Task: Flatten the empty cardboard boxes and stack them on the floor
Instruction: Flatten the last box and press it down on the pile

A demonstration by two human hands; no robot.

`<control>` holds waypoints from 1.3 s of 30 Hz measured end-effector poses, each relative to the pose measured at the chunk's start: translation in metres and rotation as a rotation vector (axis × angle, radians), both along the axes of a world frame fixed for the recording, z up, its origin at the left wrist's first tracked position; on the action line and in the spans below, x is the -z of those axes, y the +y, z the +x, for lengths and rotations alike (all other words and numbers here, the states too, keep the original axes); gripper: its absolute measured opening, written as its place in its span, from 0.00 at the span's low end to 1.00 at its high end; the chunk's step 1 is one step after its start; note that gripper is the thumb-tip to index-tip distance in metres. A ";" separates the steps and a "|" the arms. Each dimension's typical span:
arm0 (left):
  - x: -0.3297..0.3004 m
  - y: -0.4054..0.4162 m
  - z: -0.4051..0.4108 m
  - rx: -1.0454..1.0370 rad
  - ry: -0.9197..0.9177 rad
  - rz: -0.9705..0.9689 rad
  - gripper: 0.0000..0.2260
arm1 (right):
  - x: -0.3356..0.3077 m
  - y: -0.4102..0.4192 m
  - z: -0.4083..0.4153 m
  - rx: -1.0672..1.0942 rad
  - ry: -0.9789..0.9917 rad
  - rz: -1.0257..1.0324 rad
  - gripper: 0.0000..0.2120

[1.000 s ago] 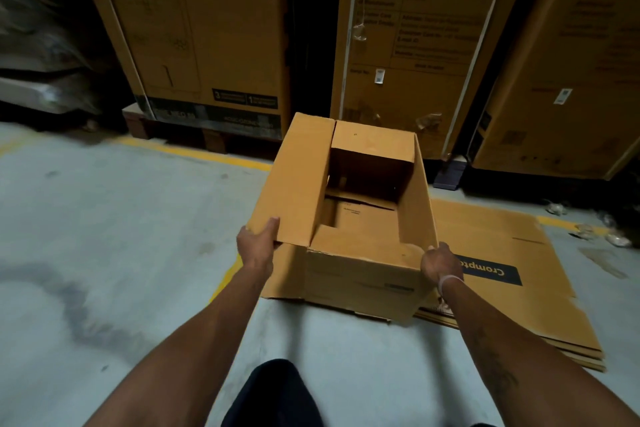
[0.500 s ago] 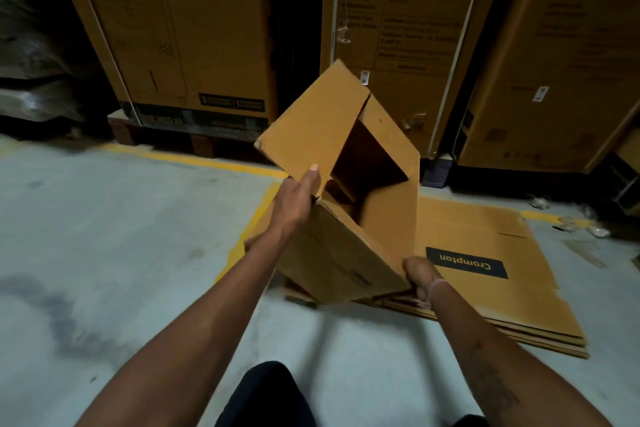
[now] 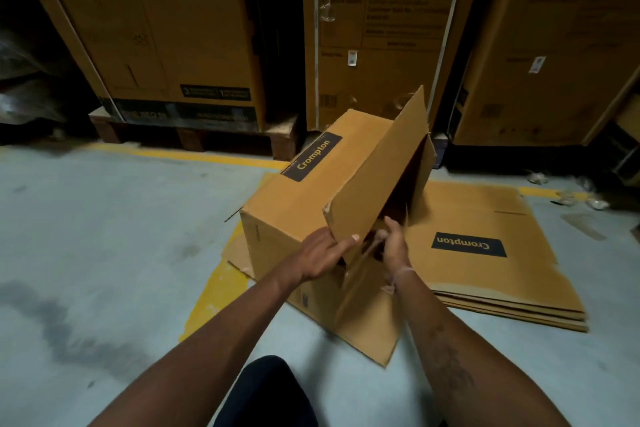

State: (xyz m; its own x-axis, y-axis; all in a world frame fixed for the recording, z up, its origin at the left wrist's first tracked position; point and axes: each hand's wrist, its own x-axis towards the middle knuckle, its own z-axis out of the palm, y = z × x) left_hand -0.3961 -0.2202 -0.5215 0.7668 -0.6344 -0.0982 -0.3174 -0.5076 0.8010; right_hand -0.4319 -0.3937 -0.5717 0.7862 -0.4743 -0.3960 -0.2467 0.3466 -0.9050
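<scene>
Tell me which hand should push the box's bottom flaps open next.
Right, probably. The right hand already reaches into the open end of the Crompton box, while the left hand pinches the raised flap outside, steadying it.

The scene is dim, with soft light falling from above and in front onto the pale grey concrete floor [image 3: 104, 236], which is the brightest area. The gaps between the tall brown cardboard cartons [image 3: 180, 28] at the back sink into near black. Their printed labels are blurred and unreadable. The open brown cardboard box [image 3: 294, 218] has a dark interior. Wide-angle distortion tilts the cartons outward near the edges.
</scene>
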 end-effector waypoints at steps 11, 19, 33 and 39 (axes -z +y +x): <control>0.016 -0.045 -0.016 0.162 -0.191 0.217 0.21 | 0.045 -0.045 -0.075 -0.626 0.322 0.129 0.21; 0.041 -0.035 0.004 0.395 -0.304 0.186 0.45 | 0.001 -0.013 -0.052 -0.062 -0.243 0.156 0.27; 0.046 -0.012 -0.011 0.134 -0.218 -0.174 0.22 | -0.109 0.046 0.010 -0.363 0.008 -1.292 0.53; 0.075 0.020 0.003 -0.489 -0.497 -0.128 0.45 | -0.096 0.069 0.041 -0.773 0.046 -1.103 0.57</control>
